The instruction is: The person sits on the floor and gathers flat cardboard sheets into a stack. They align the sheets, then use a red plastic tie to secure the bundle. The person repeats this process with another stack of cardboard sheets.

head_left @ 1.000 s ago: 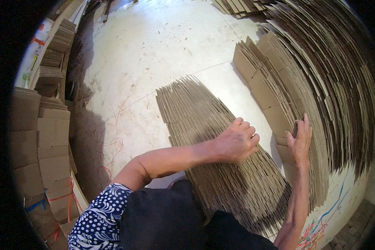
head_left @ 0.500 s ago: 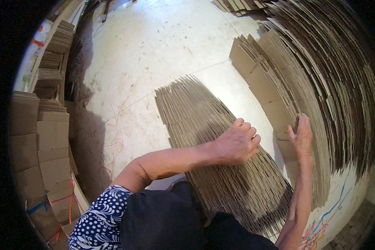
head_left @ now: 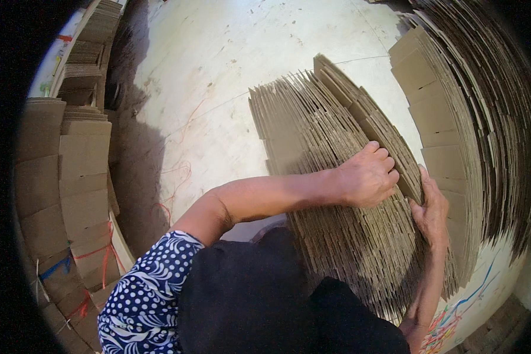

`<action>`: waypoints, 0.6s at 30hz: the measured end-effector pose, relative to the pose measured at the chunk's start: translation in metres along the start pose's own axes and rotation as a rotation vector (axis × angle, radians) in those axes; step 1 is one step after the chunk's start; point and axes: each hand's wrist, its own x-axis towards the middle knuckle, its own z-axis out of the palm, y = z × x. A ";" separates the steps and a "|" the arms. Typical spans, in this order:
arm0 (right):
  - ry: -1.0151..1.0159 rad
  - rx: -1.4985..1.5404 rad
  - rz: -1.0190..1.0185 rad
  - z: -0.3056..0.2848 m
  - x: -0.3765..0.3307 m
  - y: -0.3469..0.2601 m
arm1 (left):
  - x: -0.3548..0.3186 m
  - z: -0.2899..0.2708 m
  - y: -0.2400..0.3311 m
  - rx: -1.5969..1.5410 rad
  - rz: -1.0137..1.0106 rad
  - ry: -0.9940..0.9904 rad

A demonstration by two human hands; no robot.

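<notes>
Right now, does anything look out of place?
Yes: a thin red string lies loose in curls on the pale floor, left of the lined-up flat brown cardboard sheets, like a stray scrap.

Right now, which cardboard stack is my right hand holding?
The thin bundle just right of the wide stack under your left hand; thinness and the grip of your right hand set it apart.

I see a pale floor (head_left: 236, 59), scuffed and flecked with dirt, crossed by a thin seam (head_left: 366, 58). Beyond the seam, bright whitish light lies over the floor. Left of the seam runs a dark shadow (head_left: 138, 153), with cardboard stacks (head_left: 84, 156) past it. Red string (head_left: 167, 210) curls near the seam's left end; coloured strands (head_left: 442, 330) tangle well to its near right.
</notes>
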 end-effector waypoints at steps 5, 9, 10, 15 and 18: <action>0.015 0.016 -0.028 0.002 -0.010 0.006 | 0.000 0.006 0.004 0.046 0.014 -0.025; 0.051 -0.054 -0.050 0.011 -0.008 0.021 | 0.007 0.013 -0.006 0.019 0.062 -0.060; 0.064 -0.055 -0.062 0.016 -0.007 0.023 | 0.008 0.009 -0.006 0.033 0.076 -0.049; 0.295 0.059 -0.022 0.022 -0.007 0.034 | 0.008 -0.021 0.010 -0.084 0.192 0.085; 0.423 0.006 0.164 0.027 -0.017 0.039 | -0.029 -0.052 0.045 -0.215 0.560 -0.435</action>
